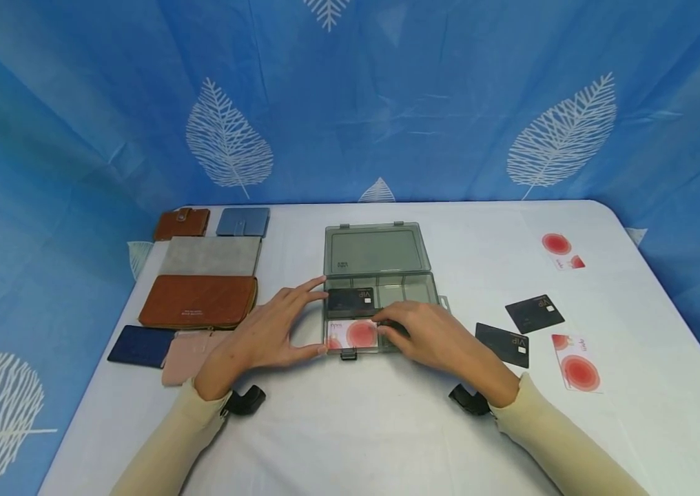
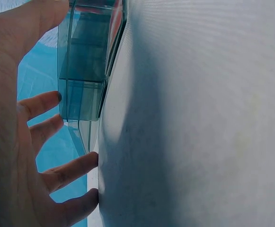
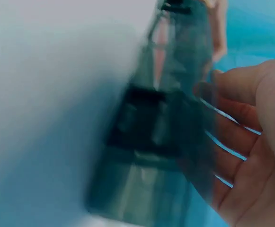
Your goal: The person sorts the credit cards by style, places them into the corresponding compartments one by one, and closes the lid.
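Note:
A translucent grey-green divided box (image 1: 408,289) lies with its lid (image 1: 377,249) swung back. In its left compartments are a black VIP card (image 1: 350,300), at the rear, and a white card with red circles (image 1: 353,334), nearer the front. My left hand (image 1: 269,331) spreads at the box's left side, thumb by the front corner and a finger at the rear corner. My right hand (image 1: 430,334) reaches over the box, its bent thumb and forefinger at the red-and-white card's right edge. Blurred in the right wrist view, the right fingers (image 3: 234,127) appear loosely bent with no card showing between them.
To the right lie two black cards (image 1: 534,314) and two red-and-white cards (image 1: 579,368). Wallets crowd the left: brown zip wallet (image 1: 195,301), grey one (image 1: 213,255), pink one (image 1: 191,355), navy one (image 1: 141,346), blue one (image 1: 243,222) and small brown one (image 1: 181,224).

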A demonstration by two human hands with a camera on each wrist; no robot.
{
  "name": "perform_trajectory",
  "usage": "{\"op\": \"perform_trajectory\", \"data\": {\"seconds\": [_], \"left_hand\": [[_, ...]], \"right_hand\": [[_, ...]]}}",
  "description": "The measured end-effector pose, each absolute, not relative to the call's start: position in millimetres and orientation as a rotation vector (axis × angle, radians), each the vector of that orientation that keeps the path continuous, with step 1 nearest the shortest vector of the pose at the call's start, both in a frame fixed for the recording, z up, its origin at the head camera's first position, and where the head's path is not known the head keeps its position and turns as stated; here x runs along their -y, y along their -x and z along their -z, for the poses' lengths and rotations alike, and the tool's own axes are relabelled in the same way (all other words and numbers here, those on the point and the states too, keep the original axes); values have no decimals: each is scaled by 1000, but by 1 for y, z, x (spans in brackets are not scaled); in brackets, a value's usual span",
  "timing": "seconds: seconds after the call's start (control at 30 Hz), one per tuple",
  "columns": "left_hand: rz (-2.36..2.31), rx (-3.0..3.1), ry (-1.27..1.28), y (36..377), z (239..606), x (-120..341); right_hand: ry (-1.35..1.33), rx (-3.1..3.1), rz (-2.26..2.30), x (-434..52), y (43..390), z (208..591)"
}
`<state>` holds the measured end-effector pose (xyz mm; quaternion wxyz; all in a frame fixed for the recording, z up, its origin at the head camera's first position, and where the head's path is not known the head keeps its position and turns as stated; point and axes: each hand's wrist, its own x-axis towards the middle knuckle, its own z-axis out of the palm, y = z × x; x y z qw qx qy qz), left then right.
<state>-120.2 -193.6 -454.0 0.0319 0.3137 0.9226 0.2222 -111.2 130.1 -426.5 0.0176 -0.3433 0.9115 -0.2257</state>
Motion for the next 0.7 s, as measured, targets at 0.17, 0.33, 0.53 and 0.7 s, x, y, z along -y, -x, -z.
{"op": "perform_trajectory", "data": {"seconds": [0.17,0.33,0.53,0.7], "left_hand": [[-678,-2848,-971,121,453,194],[-663,-2856,-1000,123,453,193],[-641,-2865,-985,125,454,193],[-637,-2861,-977,124,455,194]], "right_hand": [[1081,-2841,763,-151,119,414],[1032,-2912,813,-187,125,408],[941,-2949,804,-243,131,405],[764,-2900,712,-293,132,403]]}}
